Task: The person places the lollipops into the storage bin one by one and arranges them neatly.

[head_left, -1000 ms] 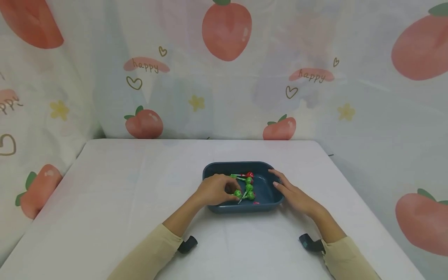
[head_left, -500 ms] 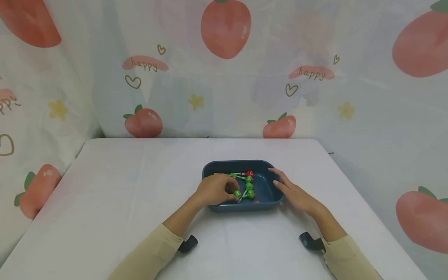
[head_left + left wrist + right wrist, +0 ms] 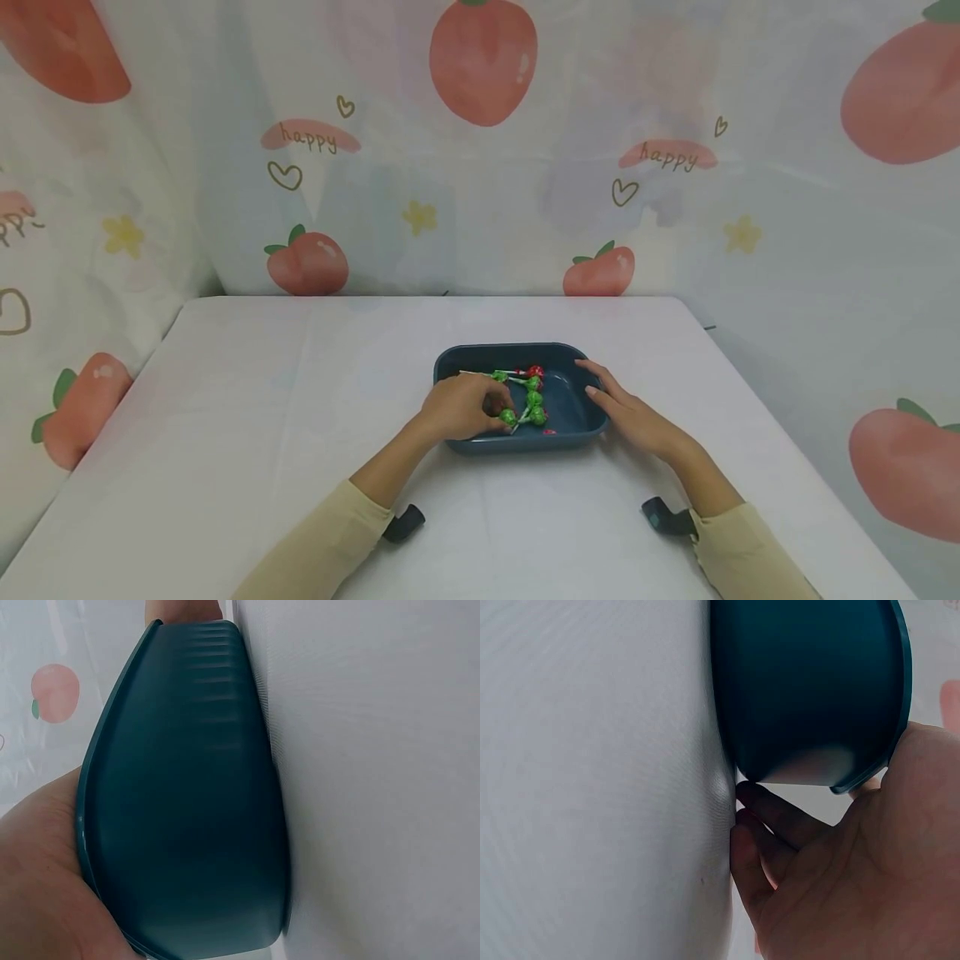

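A dark blue rectangular basin (image 3: 517, 446) rests on the white table. Inside lie several green-wrapped lollipops (image 3: 535, 399) and a red one (image 3: 536, 372), with white sticks. My left hand (image 3: 461, 406) reaches over the basin's left side, its curled thumb and finger pinching a green lollipop (image 3: 507, 417) low in the basin. Its other fingers are partly hidden. At the basin's right end my right hand (image 3: 637, 422) rests on the rim with fingers extended; in the right wrist view its lower fingers (image 3: 780, 814) hang loosely beside the outer wall.
A small red piece (image 3: 550, 432) lies by the basin's near inner wall. The white-covered table (image 3: 225, 417) extends around the basin. Behind it hangs a peach-printed curtain (image 3: 480, 192). Dark wrist cameras (image 3: 405, 525) stick out by both sleeves.
The view tilts very slightly. Both hands, the lollipops and the basin keep practically the same places throughout.
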`<state>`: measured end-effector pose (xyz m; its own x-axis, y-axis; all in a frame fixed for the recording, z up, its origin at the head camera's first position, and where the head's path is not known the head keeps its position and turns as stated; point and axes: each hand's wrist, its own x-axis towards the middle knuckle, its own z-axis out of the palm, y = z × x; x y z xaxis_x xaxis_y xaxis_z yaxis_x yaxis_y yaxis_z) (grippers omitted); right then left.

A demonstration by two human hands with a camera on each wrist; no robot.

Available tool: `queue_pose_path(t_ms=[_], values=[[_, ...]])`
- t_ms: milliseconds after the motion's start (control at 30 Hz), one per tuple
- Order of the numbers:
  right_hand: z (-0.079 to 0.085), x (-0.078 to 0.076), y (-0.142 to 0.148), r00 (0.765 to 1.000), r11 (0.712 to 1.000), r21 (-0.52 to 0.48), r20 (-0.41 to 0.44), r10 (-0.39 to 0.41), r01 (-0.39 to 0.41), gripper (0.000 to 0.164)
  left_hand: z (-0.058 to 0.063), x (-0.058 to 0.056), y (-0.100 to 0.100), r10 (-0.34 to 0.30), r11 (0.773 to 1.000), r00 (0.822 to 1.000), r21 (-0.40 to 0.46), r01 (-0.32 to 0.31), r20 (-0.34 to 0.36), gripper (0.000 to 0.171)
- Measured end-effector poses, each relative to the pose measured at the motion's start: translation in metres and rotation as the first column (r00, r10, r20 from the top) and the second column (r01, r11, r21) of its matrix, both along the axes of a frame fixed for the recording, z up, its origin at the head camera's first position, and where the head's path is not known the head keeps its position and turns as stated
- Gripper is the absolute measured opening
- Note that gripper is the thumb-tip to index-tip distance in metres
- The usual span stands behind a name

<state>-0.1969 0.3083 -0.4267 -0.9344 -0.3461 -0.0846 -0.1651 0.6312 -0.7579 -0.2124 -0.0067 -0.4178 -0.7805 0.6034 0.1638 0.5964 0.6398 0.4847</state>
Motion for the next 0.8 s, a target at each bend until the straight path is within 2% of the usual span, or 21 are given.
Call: queue_pose_path(t_ms=[800], values=[[-0.0041, -0.0025, 0.0023, 1.000, 1.000, -0.003, 0.005, -0.003, 0.003, 0.053, 0.0006, -0.0005, 0.0002, 0.011, 1.000, 1.000, -0.019, -0.010, 0.028, 0.011]])
